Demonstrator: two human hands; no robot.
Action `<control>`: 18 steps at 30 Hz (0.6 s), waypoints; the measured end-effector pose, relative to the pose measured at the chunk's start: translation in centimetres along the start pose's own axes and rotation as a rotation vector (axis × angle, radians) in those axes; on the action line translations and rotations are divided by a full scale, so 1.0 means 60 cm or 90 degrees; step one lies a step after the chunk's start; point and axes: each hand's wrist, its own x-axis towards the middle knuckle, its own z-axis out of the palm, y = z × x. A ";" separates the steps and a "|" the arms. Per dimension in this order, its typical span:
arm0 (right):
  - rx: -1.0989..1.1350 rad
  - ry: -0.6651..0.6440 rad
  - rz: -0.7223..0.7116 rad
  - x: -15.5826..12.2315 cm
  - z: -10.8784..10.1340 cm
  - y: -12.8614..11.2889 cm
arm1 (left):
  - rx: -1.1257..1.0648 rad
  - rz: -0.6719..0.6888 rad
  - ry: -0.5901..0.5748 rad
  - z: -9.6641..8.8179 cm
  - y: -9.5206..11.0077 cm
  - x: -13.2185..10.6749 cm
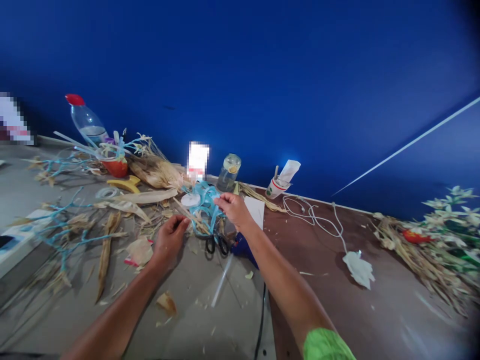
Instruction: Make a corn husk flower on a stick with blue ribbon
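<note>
My right hand (235, 210) pinches a strip of light blue ribbon (207, 199) that lies in a loose, tangled pile in the middle of the table. My left hand (171, 239) is just to the left of the pile, thumb and fingertips pressed together; whatever they hold, if anything, is too small to make out. Black-handled scissors (216, 245) lie under the right hand, blades hidden by the ribbon. Next to them is a dark blue tool (245, 250), partly covered by my right forearm. A white round lid or spool (190, 200) sits at the pile's left edge.
Dried husks (157, 172) and blue-wrapped twigs (63, 240) cover the left side. A red-capped bottle (88, 122), a glass jar (228, 172) and a paper cup (276, 187) stand along the blue wall. A white cable (315, 215) and dried flowers (450, 240) lie right.
</note>
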 end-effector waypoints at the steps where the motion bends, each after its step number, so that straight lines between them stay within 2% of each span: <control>1: -0.033 0.013 -0.009 -0.002 -0.005 -0.001 | 0.000 0.000 -0.001 0.001 0.001 -0.001; 5: -0.162 0.109 -0.079 -0.022 -0.014 -0.013 | 0.007 -0.006 -0.022 0.000 0.003 -0.003; 7: -0.207 0.045 -0.117 -0.038 -0.005 -0.023 | 0.007 -0.006 -0.035 -0.001 0.001 -0.003; 10: -0.354 -0.163 -0.134 -0.058 0.022 -0.032 | 0.016 0.009 -0.037 0.000 -0.004 -0.002; 11: -0.419 -0.206 -0.119 -0.062 0.033 -0.031 | 0.026 0.013 -0.034 0.001 -0.007 -0.002; 14: -0.550 -0.197 -0.057 -0.063 0.058 -0.019 | 0.081 0.042 -0.032 0.002 -0.015 0.000; 18: -0.565 -0.181 -0.032 -0.051 0.071 -0.001 | 0.232 0.192 -0.035 0.000 -0.029 -0.001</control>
